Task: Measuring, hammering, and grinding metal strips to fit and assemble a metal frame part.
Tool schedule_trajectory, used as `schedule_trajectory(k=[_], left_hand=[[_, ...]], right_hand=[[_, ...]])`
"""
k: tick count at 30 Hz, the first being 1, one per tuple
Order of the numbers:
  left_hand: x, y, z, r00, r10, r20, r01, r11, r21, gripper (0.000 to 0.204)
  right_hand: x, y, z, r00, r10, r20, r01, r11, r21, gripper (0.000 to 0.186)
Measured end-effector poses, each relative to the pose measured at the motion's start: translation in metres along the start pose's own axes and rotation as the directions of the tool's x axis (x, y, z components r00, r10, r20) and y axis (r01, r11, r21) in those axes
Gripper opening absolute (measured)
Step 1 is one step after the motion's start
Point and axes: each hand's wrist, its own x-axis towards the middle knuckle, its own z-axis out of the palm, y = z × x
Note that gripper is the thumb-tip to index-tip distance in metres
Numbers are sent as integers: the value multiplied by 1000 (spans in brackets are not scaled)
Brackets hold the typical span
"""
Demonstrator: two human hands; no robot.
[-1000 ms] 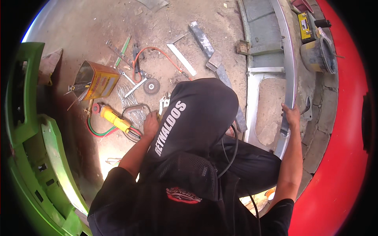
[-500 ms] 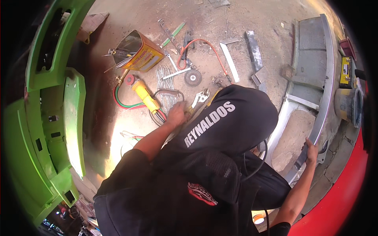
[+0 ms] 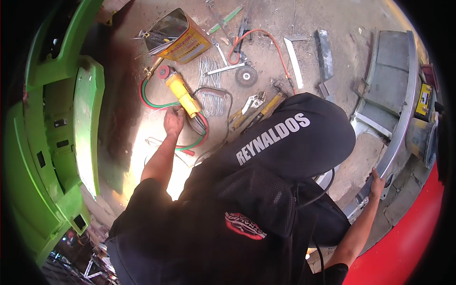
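My left hand (image 3: 174,121) is beside a yellow angle grinder (image 3: 183,95), its fingers curled together over red and green hoses (image 3: 159,105). What the fingers hold, if anything, is hidden. On the right, my right hand (image 3: 377,184) grips the near end of a long grey metal panel (image 3: 399,118), wrapped round its curved rim. Locking pliers (image 3: 254,102) lie on the floor in front of my knee, next to a yellow-handled tool (image 3: 271,105). A loose grinding disc (image 3: 246,76) and a bundle of wire (image 3: 212,92) lie beyond the grinder.
A rectangular tin of tools (image 3: 187,45) stands far left. Green vehicle body panels (image 3: 88,128) line the left side. A flat metal bar (image 3: 324,54), a white angle piece (image 3: 294,61) and an orange cable (image 3: 261,32) lie ahead. A bucket (image 3: 420,137) and yellow battery (image 3: 423,100) stand right.
My left hand has moved left, from beside the locking pliers to the grinder's hoses. My right hand stays on the grey panel. The whole view has shifted slightly.
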Motion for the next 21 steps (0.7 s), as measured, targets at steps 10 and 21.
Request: schedule_trajectory(k=[10, 21], left_hand=[[-53, 25, 4, 911, 319, 262, -326, 945, -17, 24], [-39, 157, 85, 588, 747, 310, -702, 662, -263, 39]], right_hand=[[-5, 4, 3, 999, -47, -14, 47, 999, -15, 24], [-23, -28, 22, 985, -136, -106, 125, 987, -106, 34]])
